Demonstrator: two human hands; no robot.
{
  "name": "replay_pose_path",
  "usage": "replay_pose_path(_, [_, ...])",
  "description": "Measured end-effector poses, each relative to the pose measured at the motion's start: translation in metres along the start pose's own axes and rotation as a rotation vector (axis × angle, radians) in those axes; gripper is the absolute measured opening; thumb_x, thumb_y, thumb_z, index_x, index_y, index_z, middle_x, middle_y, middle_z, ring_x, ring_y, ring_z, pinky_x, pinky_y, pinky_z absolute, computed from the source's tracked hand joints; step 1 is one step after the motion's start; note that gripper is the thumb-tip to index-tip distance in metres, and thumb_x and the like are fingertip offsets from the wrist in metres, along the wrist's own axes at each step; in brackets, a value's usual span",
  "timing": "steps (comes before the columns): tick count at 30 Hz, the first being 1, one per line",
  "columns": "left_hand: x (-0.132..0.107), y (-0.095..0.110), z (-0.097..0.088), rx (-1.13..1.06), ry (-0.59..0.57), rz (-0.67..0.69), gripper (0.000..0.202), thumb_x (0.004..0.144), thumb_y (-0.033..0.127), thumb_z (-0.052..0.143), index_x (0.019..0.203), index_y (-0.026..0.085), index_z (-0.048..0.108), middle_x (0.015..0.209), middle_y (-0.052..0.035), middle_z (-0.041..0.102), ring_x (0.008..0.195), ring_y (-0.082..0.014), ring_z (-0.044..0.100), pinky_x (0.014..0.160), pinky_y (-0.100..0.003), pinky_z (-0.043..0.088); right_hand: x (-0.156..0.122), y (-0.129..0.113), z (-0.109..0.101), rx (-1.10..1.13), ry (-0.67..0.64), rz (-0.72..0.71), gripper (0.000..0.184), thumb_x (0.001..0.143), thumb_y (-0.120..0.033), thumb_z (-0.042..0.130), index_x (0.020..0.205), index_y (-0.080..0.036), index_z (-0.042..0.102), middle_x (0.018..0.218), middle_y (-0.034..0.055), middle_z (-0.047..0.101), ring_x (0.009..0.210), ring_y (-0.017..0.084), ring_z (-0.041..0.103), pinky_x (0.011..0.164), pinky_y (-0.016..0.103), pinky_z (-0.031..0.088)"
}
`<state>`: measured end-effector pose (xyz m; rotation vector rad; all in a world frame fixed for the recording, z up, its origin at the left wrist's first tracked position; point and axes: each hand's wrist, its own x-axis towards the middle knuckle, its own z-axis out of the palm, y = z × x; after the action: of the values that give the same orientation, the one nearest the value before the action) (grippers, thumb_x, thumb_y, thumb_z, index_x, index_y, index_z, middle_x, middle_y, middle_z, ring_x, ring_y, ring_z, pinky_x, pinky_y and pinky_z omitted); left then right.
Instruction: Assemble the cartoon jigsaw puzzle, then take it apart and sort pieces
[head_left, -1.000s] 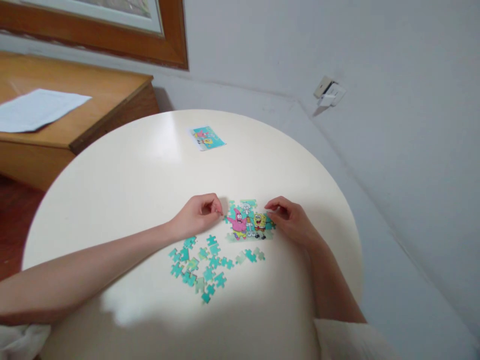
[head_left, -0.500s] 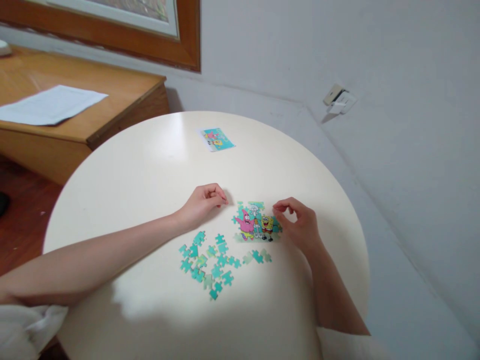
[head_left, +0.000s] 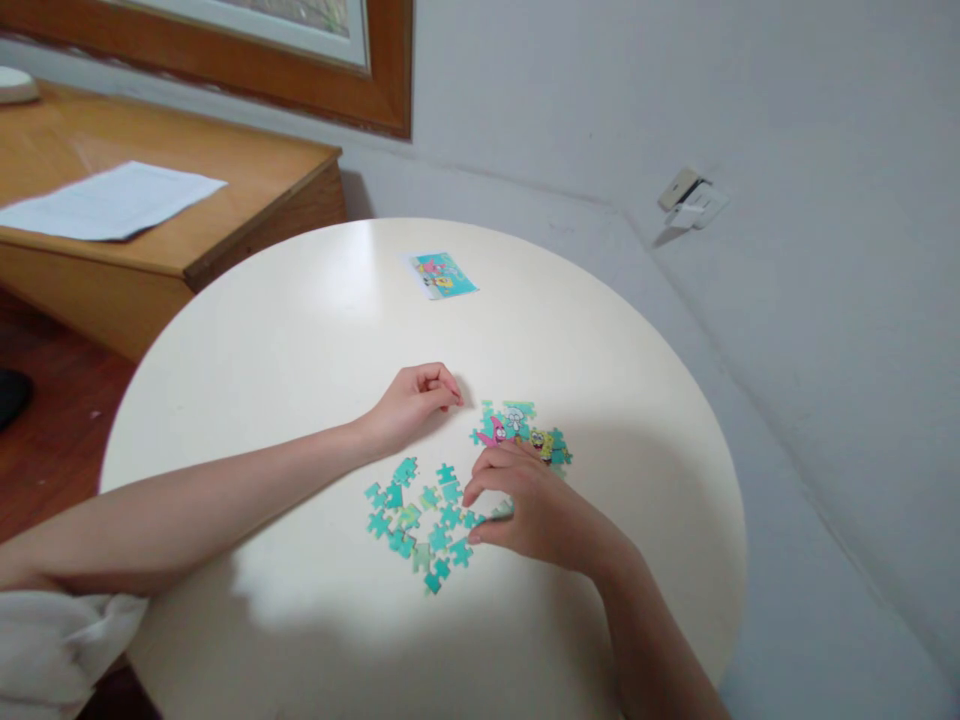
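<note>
A partly assembled cartoon jigsaw puzzle lies on the round table, its lower part hidden behind my right hand. My right hand reaches over from the right, thumb and fingers apart, at the edge of a scattered group of loose green puzzle pieces. No piece shows between those fingertips. Just left of the puzzle, my left hand rests on the table with its fingers curled and the thumb pressed to them. Whatever it may hold is hidden.
Toward the far side of the white round table lies a small picture card with the same cartoon figures. A wooden desk with white paper stands at the left. The wall runs close along the right side.
My right hand has moved left and toward me, from the puzzle's right edge to the loose pieces, and its fingers have spread. My left hand keeps its place. The view has shifted slightly.
</note>
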<state>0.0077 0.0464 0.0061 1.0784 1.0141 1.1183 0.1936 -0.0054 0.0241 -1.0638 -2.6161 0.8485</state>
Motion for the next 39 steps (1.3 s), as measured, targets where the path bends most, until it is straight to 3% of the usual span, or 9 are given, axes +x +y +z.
replay_pose_path(6, [0.000, 0.000, -0.001, 0.013, -0.008, 0.005, 0.006, 0.057, 0.017, 0.062, 0.059, 0.014, 0.057, 0.060, 0.0016, 0.061, 0.058, -0.0093, 0.050, 0.060, -0.023, 0.037, 0.001, -0.002, -0.003, -0.010, -0.038, 0.015, 0.013, 0.066, -0.017, 0.077, 0.074, -0.021, 0.066, 0.083, 0.0001, 0.063, 0.089, 0.017, 0.057, 0.093, 0.036, 0.033])
replay_pose_path(15, [0.000, -0.001, -0.001, 0.019, -0.012, 0.006, 0.008, 0.056, 0.018, 0.063, 0.060, 0.015, 0.057, 0.059, 0.0016, 0.060, 0.058, -0.0095, 0.050, 0.060, -0.023, 0.037, 0.000, -0.003, -0.001, 0.033, -0.041, 0.008, 0.013, 0.069, -0.014, 0.072, 0.071, -0.021, 0.061, 0.079, -0.0017, 0.066, 0.085, 0.016, 0.059, 0.105, 0.043, 0.024])
replay_pose_path(20, [0.000, -0.001, -0.002, 0.054, -0.007, 0.011, 0.007, 0.057, 0.020, 0.062, 0.060, 0.015, 0.057, 0.059, 0.0013, 0.059, 0.058, -0.0102, 0.049, 0.059, -0.024, 0.037, 0.000, -0.005, 0.001, 0.074, -0.018, -0.010, 0.012, 0.070, -0.013, 0.070, 0.067, -0.020, 0.061, 0.069, -0.0024, 0.065, 0.075, 0.014, 0.059, 0.095, 0.037, 0.036])
replay_pose_path(24, [0.000, -0.001, -0.002, 0.046, -0.002, 0.009, 0.008, 0.057, 0.020, 0.063, 0.060, 0.015, 0.058, 0.059, 0.0011, 0.059, 0.057, -0.0096, 0.049, 0.059, -0.024, 0.036, 0.000, -0.009, -0.004, 0.141, 0.038, -0.033, 0.010, 0.070, -0.015, 0.071, 0.073, -0.021, 0.063, 0.069, -0.0027, 0.066, 0.075, 0.014, 0.060, 0.093, 0.035, 0.037])
replay_pose_path(28, [0.000, 0.000, -0.001, 0.047, -0.003, -0.004, 0.008, 0.056, 0.020, 0.063, 0.059, 0.015, 0.057, 0.058, 0.0015, 0.059, 0.057, -0.0096, 0.048, 0.058, -0.024, 0.035, 0.001, 0.002, -0.023, 0.265, 0.201, 0.015, 0.004, 0.077, -0.024, 0.065, 0.074, -0.021, 0.064, 0.073, 0.0000, 0.067, 0.073, 0.014, 0.060, 0.079, 0.032, 0.044])
replay_pose_path(32, [0.000, 0.000, -0.001, 0.053, -0.003, -0.002, 0.006, 0.057, 0.019, 0.062, 0.060, 0.015, 0.058, 0.059, 0.0013, 0.058, 0.057, -0.0095, 0.048, 0.058, -0.024, 0.036, 0.006, 0.044, -0.040, 0.437, 0.541, 0.151, 0.017, 0.073, -0.037, 0.066, 0.072, -0.020, 0.062, 0.073, 0.0019, 0.065, 0.072, 0.016, 0.059, 0.068, 0.030, 0.047])
replay_pose_path(36, [-0.001, 0.001, -0.001, 0.047, 0.003, -0.012, 0.004, 0.057, 0.017, 0.061, 0.059, 0.016, 0.057, 0.059, 0.0019, 0.059, 0.057, -0.0091, 0.049, 0.058, -0.024, 0.037, 0.009, 0.095, -0.037, 0.592, 0.869, 0.341, 0.028, 0.065, -0.043, 0.069, 0.078, -0.020, 0.060, 0.068, -0.0005, 0.060, 0.063, 0.014, 0.058, 0.063, 0.031, 0.049])
replay_pose_path(39, [-0.001, 0.002, -0.001, 0.048, 0.010, -0.020, 0.004, 0.058, 0.016, 0.062, 0.059, 0.016, 0.057, 0.059, 0.0019, 0.059, 0.057, -0.0092, 0.049, 0.058, -0.024, 0.037, 0.005, 0.115, -0.031, 0.635, 0.934, 0.412, 0.029, 0.064, -0.041, 0.068, 0.082, -0.019, 0.062, 0.065, -0.0014, 0.058, 0.059, 0.012, 0.055, 0.059, 0.029, 0.047])
